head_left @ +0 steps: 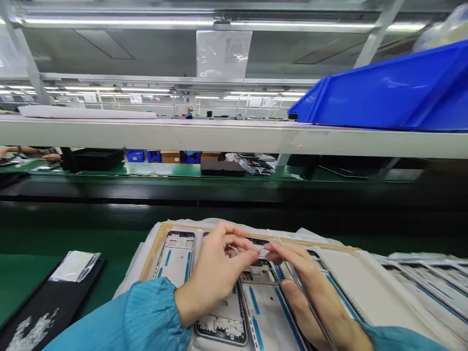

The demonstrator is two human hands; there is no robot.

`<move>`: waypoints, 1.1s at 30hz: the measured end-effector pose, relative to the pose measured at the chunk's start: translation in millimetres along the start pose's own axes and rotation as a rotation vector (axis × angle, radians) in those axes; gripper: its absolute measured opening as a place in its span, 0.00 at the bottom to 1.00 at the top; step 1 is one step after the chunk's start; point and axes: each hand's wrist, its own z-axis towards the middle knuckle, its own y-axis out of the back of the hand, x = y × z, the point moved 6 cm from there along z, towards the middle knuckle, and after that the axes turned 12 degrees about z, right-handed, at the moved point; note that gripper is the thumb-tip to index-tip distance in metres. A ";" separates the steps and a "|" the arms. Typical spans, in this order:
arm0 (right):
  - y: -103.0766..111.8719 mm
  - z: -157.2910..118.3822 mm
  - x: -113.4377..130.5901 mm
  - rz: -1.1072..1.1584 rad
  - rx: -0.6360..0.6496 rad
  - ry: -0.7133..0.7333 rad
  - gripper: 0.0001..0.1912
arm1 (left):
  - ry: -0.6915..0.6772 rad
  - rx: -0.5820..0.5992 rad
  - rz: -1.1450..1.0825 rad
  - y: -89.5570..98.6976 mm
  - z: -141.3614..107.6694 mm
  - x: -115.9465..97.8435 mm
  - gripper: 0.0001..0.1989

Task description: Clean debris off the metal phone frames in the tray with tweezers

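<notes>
Two hands close in narrow pinches: the left hand [214, 275] sits over a phone mid-frame [259, 292], what it holds too small to tell — the right hand [310, 292] clasps slim tweezers [312, 307] — with a tray [151, 258] beneath both.

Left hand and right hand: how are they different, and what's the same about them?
The right hand holds thin metal tweezers, but the left hand shows no tool. The left hand's fingers curl into a pinch, while the right hand's fingers stretch out along the tweezers. Both hands are bare, come out of blue sleeves, and sit over phone frames.
</notes>
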 end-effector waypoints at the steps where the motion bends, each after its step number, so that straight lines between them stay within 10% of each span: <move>1: 0.8 0.1 1.7 0.003 0.000 0.003 0.28 | -0.006 -0.001 0.007 1.3 0.7 -0.9 0.21; 33: -3.8 -1.8 4.9 0.176 -0.126 -0.123 0.19 | -0.136 -0.060 0.195 10.3 -4.0 -15.1 0.11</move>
